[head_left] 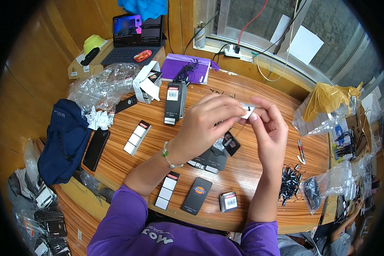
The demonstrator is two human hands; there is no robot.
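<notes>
Over the middle of the wooden table, my left hand (209,119) and my right hand (266,128) meet and pinch a small white label (248,109) with a dark mark on it. Below my hands lie dark hang tags (215,161), partly hidden by my left hand. A tall stack of dark hang tags (173,102) with black strings stands left of my left hand. Closer to me are a tag with white panels (167,190), a dark tag with a coloured logo (197,195) and a small stack of white stickers (229,202).
A heap of black tag strings (290,181) and a pen (301,150) lie on the right. At the back stand a laptop (138,36) and a purple folder (185,67). A phone (97,149) and a blue bag (66,138) sit left; a plastic-wrapped box (311,121) stands far right.
</notes>
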